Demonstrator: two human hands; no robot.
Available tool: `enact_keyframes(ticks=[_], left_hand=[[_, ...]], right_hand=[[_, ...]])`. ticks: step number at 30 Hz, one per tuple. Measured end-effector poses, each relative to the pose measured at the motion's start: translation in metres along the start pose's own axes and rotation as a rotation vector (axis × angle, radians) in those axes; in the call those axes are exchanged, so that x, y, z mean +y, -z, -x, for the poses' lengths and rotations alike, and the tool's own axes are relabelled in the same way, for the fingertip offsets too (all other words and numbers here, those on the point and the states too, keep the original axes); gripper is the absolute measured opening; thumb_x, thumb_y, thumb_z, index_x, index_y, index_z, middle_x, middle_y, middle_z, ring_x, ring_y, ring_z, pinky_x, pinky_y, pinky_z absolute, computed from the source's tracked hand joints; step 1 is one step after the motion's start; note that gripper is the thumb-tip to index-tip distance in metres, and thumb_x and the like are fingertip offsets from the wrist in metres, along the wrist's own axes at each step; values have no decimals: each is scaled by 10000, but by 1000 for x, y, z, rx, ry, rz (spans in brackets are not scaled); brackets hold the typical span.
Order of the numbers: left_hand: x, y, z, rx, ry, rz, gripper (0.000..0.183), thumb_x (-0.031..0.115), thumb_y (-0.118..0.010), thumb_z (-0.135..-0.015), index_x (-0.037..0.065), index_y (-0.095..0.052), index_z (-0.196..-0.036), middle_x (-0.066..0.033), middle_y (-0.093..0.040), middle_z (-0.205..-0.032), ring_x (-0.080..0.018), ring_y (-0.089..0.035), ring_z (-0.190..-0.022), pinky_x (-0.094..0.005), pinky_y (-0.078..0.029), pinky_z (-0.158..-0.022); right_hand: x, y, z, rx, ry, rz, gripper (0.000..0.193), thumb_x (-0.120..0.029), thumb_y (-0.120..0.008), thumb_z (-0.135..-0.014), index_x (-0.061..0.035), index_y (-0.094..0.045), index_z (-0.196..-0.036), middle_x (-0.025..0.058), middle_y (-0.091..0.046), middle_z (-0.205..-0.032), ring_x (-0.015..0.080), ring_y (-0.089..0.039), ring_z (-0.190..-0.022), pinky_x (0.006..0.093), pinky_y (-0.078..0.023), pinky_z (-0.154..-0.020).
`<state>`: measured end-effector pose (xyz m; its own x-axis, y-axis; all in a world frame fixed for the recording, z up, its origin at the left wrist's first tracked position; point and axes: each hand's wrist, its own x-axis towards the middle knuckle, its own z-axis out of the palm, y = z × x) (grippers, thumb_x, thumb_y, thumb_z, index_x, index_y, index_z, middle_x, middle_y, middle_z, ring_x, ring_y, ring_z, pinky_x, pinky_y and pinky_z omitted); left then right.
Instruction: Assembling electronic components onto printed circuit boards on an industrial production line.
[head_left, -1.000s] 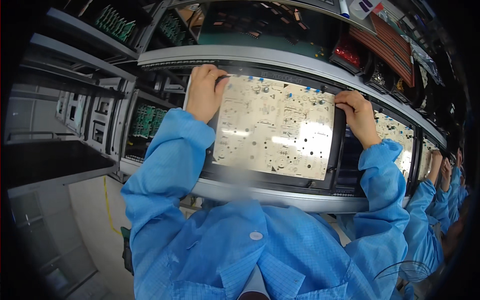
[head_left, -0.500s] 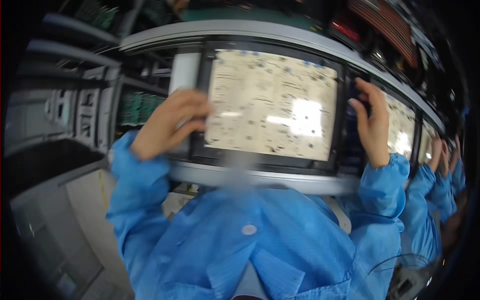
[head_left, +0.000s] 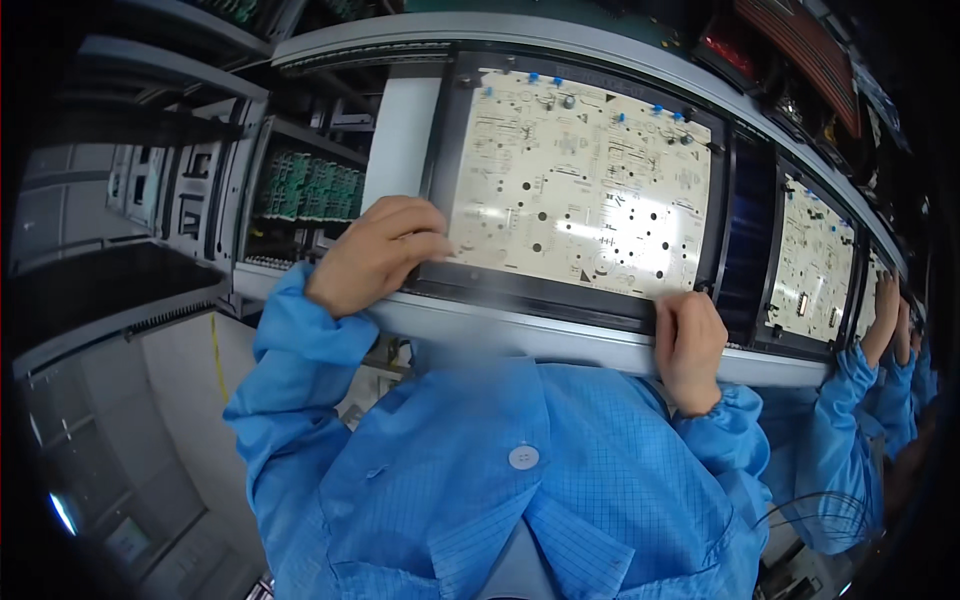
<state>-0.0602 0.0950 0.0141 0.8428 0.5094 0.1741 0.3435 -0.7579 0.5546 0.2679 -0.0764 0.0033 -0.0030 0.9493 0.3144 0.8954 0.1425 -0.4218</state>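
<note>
A cream circuit board (head_left: 570,190) lies in a dark carrier frame (head_left: 520,287) in front of me, with a few small blue components along its far edge and glare on its right half. Beside the board's near left corner is my left hand (head_left: 385,252), its fingers bent and drawn together, the tips slightly blurred. At the near right corner my right hand (head_left: 692,345) is curled, thumb against fingers, over the carrier's front edge. Whatever either hand may pinch is too small or hidden to make out.
Metal rails (head_left: 570,350) run along the carrier's near and far sides. To the right sits a second cream board (head_left: 812,260), with a co-worker's hand (head_left: 882,315) beyond it. Green circuit boards (head_left: 310,187) stand in a rack at left. Parts bins (head_left: 728,52) line the far right.
The view has shifted, so the board appears further right and up. My right hand has come from beside the board's right side to its near right corner and closed. My left fingers have drawn together.
</note>
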Motion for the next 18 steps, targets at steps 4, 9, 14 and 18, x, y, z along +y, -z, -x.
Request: enact_keyframes(ticks=[4, 9, 14, 18], left_hand=[[17, -23, 2, 212, 148, -145, 151, 16, -714, -764, 16, -654, -903, -107, -613, -979, -310, -581, -982, -382, -478, -855], [45, -24, 0, 368, 205, -167, 204, 63, -758, -723, 8, -654, -890, -129, -599, -965, -335, -561, -970, -399, -480, -839], [43, -40, 4, 149, 67, -146, 227, 98, -778, -695, 13, -647, -860, -113, -591, -923, -292, -575, -935, -393, -484, -806], [54, -60, 10, 204, 98, -354, 188, 70, -747, -727, -2, -626, -851, -111, -585, -923, -297, -563, -933, -417, -466, -806]], right_hand=[[-6, -12, 0, 38, -190, 116, 98, -60, -640, -874, 4, -590, -928, 122, -553, -762, 277, -549, -655, 365, -440, -576], [13, -1, -4, 289, -129, 367, 389, -89, -683, -863, 7, -590, -1228, 112, -557, -887, 237, -551, -769, 332, -455, -645], [13, -7, 0, 235, -185, 163, 277, -31, -712, -828, 15, -645, -1093, 96, -540, -856, 214, -527, -707, 307, -446, -613], [6, -7, -1, 296, -358, 131, 160, -26, -702, -837, 28, -642, -975, 103, -571, -900, 187, -538, -699, 291, -453, -612]])
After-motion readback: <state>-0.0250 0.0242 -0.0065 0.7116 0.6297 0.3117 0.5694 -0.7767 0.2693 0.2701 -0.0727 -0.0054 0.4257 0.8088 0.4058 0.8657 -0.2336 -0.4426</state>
